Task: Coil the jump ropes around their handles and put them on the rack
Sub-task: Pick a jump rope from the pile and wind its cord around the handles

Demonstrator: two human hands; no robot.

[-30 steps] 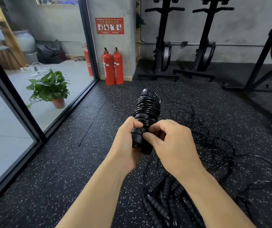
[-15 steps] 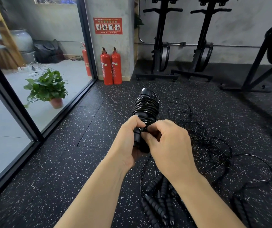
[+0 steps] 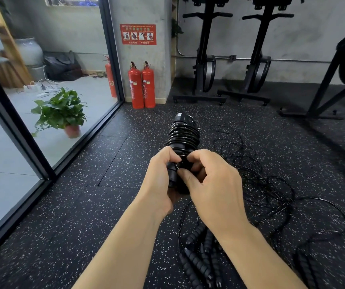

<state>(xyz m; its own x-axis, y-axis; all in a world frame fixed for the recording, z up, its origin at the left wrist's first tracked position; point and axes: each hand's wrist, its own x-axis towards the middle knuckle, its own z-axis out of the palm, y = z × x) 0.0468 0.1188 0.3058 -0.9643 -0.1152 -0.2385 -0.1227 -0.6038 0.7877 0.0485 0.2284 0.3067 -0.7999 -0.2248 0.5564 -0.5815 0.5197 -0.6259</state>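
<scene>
A black jump rope (image 3: 183, 136) is coiled in many turns around its paired handles, held upright in front of me. My left hand (image 3: 161, 180) grips the lower end of the handles. My right hand (image 3: 211, 184) pinches the last bit of cord against the bundle near my left thumb. On the floor below lie several more black ribbed handles (image 3: 200, 259), and their thin cords (image 3: 267, 190) spread in a loose tangle to the right. No storage rack for ropes shows in this view.
Two red fire extinguishers (image 3: 141, 86) stand by a concrete pillar ahead. Black exercise machines (image 3: 205, 59) line the back wall. A glass partition (image 3: 48, 130) runs along the left with a potted plant (image 3: 63, 113) behind it. The floor is speckled black rubber.
My hands and the coiled bundle stay nearly in place; my right fingers have shifted slightly on the cord end at the base of the coil.
</scene>
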